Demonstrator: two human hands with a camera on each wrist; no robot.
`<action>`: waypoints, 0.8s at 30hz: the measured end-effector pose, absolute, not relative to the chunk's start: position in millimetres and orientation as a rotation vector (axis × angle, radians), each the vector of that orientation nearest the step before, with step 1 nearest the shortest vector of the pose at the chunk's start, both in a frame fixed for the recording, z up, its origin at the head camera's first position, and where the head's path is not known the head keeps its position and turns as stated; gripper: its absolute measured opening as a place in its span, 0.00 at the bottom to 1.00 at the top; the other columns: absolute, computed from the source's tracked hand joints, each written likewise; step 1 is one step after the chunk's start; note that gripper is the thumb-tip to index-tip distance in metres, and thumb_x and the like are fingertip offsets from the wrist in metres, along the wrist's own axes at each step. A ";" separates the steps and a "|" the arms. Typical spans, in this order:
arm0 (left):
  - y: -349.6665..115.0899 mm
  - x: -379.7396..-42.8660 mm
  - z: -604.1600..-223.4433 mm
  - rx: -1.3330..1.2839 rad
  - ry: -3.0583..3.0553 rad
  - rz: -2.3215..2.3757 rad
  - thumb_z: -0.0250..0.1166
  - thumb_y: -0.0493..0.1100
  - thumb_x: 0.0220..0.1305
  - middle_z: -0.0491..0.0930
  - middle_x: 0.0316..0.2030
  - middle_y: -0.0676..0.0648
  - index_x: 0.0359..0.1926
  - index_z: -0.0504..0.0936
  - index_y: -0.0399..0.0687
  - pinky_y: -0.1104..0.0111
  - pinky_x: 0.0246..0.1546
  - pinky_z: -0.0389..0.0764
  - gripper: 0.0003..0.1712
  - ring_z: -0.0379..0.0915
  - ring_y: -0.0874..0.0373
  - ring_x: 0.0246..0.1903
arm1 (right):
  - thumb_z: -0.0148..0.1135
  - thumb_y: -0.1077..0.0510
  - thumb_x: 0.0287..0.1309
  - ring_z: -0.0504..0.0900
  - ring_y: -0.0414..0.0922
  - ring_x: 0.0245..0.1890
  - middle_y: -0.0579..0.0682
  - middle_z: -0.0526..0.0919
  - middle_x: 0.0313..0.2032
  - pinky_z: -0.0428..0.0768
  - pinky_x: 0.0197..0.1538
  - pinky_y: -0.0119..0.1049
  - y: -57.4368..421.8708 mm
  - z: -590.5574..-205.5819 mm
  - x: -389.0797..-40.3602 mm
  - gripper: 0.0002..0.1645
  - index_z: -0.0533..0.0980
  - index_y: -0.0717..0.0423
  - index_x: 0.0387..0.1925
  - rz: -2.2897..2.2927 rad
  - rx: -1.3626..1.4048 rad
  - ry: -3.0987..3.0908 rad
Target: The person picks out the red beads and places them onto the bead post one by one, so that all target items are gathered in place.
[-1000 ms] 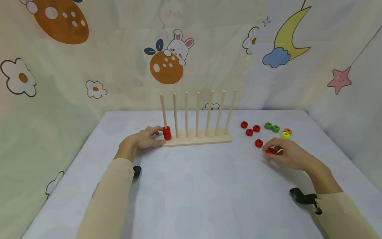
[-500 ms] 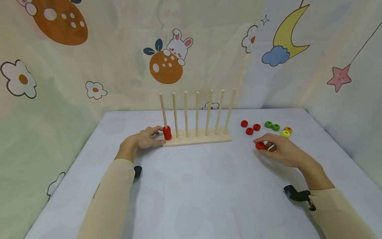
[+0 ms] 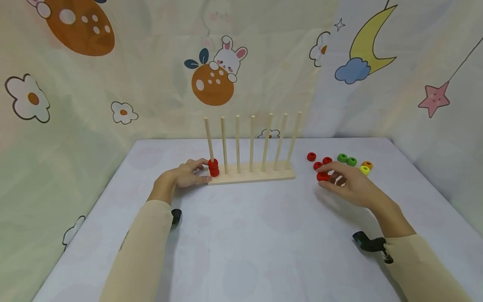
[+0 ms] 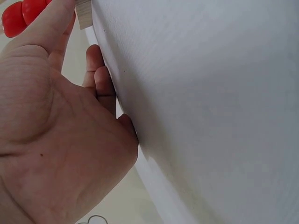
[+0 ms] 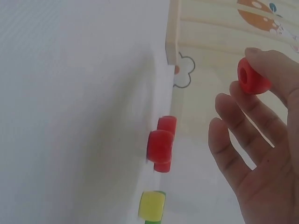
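A wooden peg rack [image 3: 250, 172] stands toward the back of the table, with several upright pegs. Red beads [image 3: 213, 167] are stacked on its leftmost peg. My left hand [image 3: 186, 174] grips the rack's left end, thumb at the front corner and index finger by the stack. In the left wrist view, the wood's corner [image 4: 84, 14] shows beyond the thumb. To the right of the rack, my right hand [image 3: 351, 184] pinches a red bead [image 5: 252, 78] between thumb and index finger, its hole facing outward. The other fingers [image 5: 233, 116] are spread loosely.
Loose red beads [image 3: 311, 157] lie behind the right hand. Green beads [image 3: 342, 158], an orange bead [image 3: 367, 165] and a yellow bead [image 3: 364, 170] lie farther right. A patterned cloth [image 3: 158, 75] hangs behind the table [image 3: 241, 235].
My right hand has moved left and slightly toward the back, carrying a red bead. One red bead formerly just left of it no longer shows separately. The left hand has stayed put.
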State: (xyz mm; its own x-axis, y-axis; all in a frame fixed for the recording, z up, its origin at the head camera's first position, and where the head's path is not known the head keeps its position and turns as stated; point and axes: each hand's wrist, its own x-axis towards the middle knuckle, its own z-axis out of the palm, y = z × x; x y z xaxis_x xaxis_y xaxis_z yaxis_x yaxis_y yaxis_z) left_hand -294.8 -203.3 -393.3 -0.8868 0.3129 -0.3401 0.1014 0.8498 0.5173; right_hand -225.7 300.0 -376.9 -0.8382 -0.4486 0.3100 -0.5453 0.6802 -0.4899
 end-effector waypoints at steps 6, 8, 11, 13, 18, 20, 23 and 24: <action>-203.7 -295.3 -395.4 0.315 2.609 0.685 0.63 0.65 0.68 0.61 0.72 0.43 0.77 0.59 0.67 0.33 0.67 0.59 0.41 0.53 0.37 0.72 | 0.74 0.63 0.59 0.80 0.38 0.34 0.38 0.82 0.42 0.82 0.37 0.32 294.2 -380.6 -230.5 0.20 0.81 0.47 0.52 0.883 0.881 -2.629; -204.0 -295.3 -396.0 0.313 2.608 0.688 0.63 0.65 0.68 0.61 0.72 0.43 0.77 0.59 0.67 0.33 0.67 0.59 0.41 0.52 0.37 0.72 | 0.74 0.63 0.59 0.80 0.38 0.34 0.38 0.81 0.41 0.82 0.37 0.31 291.6 -381.1 -232.0 0.19 0.82 0.49 0.52 0.890 0.883 -2.617; -204.4 -295.0 -396.0 0.303 2.608 0.695 0.63 0.65 0.68 0.61 0.72 0.44 0.76 0.59 0.68 0.33 0.67 0.59 0.40 0.52 0.37 0.73 | 0.73 0.63 0.60 0.80 0.38 0.34 0.38 0.81 0.40 0.81 0.37 0.30 287.0 -381.0 -234.0 0.19 0.81 0.51 0.52 0.897 0.894 -2.605; -204.4 -294.4 -395.7 0.300 2.607 0.697 0.63 0.65 0.68 0.61 0.72 0.44 0.76 0.60 0.69 0.32 0.66 0.59 0.40 0.52 0.37 0.73 | 0.73 0.63 0.60 0.80 0.38 0.34 0.38 0.81 0.41 0.82 0.38 0.31 284.0 -380.7 -235.0 0.19 0.81 0.49 0.53 0.900 0.901 -2.594; -203.4 -294.1 -395.7 0.299 2.609 0.697 0.62 0.66 0.68 0.61 0.73 0.44 0.76 0.60 0.70 0.32 0.66 0.58 0.39 0.52 0.37 0.73 | 0.73 0.65 0.59 0.81 0.39 0.36 0.40 0.83 0.45 0.83 0.39 0.31 276.5 -378.4 -236.1 0.23 0.80 0.47 0.54 0.942 0.944 -2.538; -202.9 -293.9 -395.3 0.298 2.609 0.696 0.62 0.66 0.68 0.61 0.73 0.43 0.76 0.60 0.69 0.32 0.66 0.58 0.40 0.52 0.37 0.73 | 0.73 0.66 0.58 0.81 0.39 0.36 0.41 0.83 0.45 0.82 0.38 0.31 273.9 -377.3 -236.8 0.24 0.80 0.47 0.54 0.958 0.958 -2.523; -202.8 -294.6 -394.3 0.300 2.612 0.689 0.63 0.66 0.67 0.61 0.72 0.43 0.76 0.60 0.69 0.32 0.66 0.59 0.40 0.53 0.37 0.72 | 0.73 0.67 0.58 0.81 0.39 0.35 0.41 0.82 0.44 0.82 0.38 0.30 270.4 -375.4 -238.2 0.23 0.80 0.49 0.54 0.955 0.956 -2.514; -202.4 -294.5 -393.6 0.297 2.613 0.688 0.63 0.66 0.67 0.61 0.72 0.43 0.76 0.60 0.69 0.33 0.66 0.59 0.40 0.53 0.37 0.72 | 0.73 0.66 0.58 0.81 0.40 0.35 0.41 0.82 0.44 0.83 0.38 0.30 269.5 -374.8 -238.6 0.23 0.80 0.49 0.54 0.945 0.947 -2.519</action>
